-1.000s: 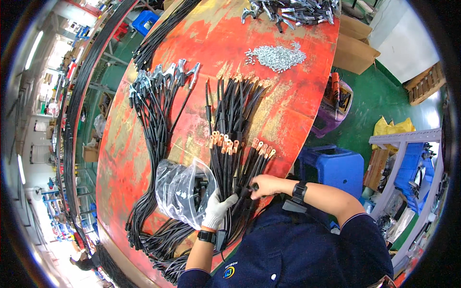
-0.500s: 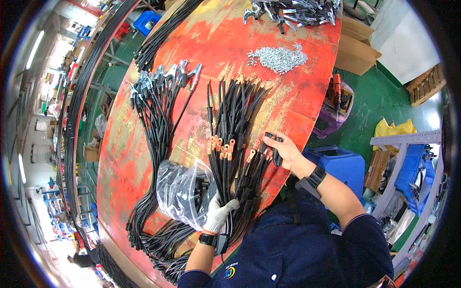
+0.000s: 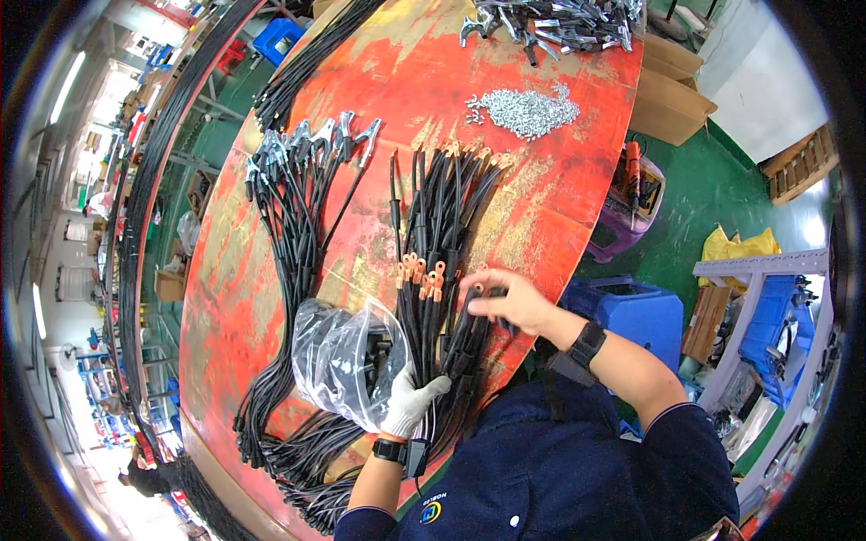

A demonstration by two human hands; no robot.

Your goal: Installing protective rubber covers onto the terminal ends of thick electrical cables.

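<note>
My left hand (image 3: 417, 402), in a white glove, is closed around a bunch of black cables (image 3: 417, 329) near the table's front edge. Copper ring lugs (image 3: 419, 275) cap the upper ends of this bunch. My bare right hand (image 3: 516, 305) has thumb and forefinger pinched on one black cable just below its copper lug, right of the bunch. Its other fingers curl under, and a dark piece shows partly beneath them. Behind, a second set of black cables (image 3: 442, 207) with copper lugs lies flat. A clear plastic bag (image 3: 347, 361) with dark pieces inside sits left of my gloved hand.
Cables with metal clamps (image 3: 311, 149) lie on the left of the worn red table (image 3: 559, 207). A heap of small silvery parts (image 3: 528, 110) and a pile of black-handled clamps (image 3: 559, 22) are farther back. A blue plastic stool (image 3: 631, 316) stands beyond the right edge.
My right hand has moved left and slightly down, from holding black sleeve-like pieces at the right side to pinching a lugged cable. My left hand keeps its grip in place.
</note>
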